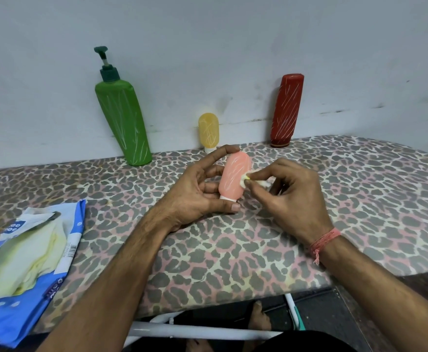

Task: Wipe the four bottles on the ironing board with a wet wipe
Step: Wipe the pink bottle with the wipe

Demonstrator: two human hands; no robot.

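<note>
Centrally, left hand point(200, 189) grips pink bottle point(234, 175) upright over ironing board point(233, 250), right hand point(291, 191) pinches crumpled wet wipe point(248, 179) against its side, green bottle point(124, 123), yellow bottle point(208, 130), red bottle point(286, 110) along wall.

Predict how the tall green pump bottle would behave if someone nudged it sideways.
The green pump bottle looks tippy: it stands tall, narrow and tilted toward the wall. Its raised pump head likely makes it top-heavy. The fabric ironing board probably resists sliding, so it would topple rather than skid.

The wipe packet point(17, 262) is cut off by the left edge. The right hand point(291, 196) conceals most of the wet wipe point(252, 180).
</note>
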